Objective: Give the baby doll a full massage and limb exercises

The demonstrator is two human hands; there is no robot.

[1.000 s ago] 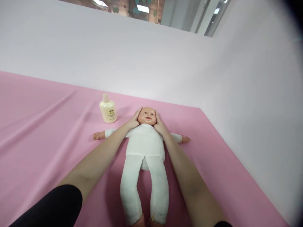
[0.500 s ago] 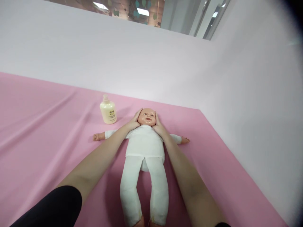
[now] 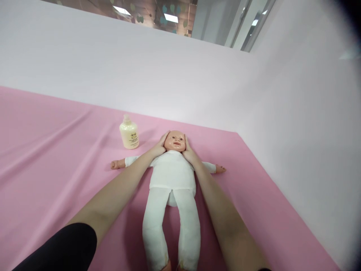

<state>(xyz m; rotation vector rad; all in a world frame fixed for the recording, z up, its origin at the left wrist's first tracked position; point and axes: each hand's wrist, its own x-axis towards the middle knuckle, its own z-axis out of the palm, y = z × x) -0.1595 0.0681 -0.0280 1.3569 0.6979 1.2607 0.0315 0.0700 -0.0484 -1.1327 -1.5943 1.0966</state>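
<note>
Left hand [image 3: 161, 146], right hand [image 3: 188, 151] against doll's head [image 3: 175, 142], bottle [image 3: 130, 136] upright nearby

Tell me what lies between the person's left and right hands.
In the head camera view, the doll's head lies between them: the left hand rests against one side, the right hand against the other.

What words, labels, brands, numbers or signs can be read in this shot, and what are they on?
None can be read.
Pump bottle: lines of dark print below a small dark emblem on its front, too small and blurred to read.
Baby doll: no lettering visible.
Pink sheet: no lettering visible.
</note>
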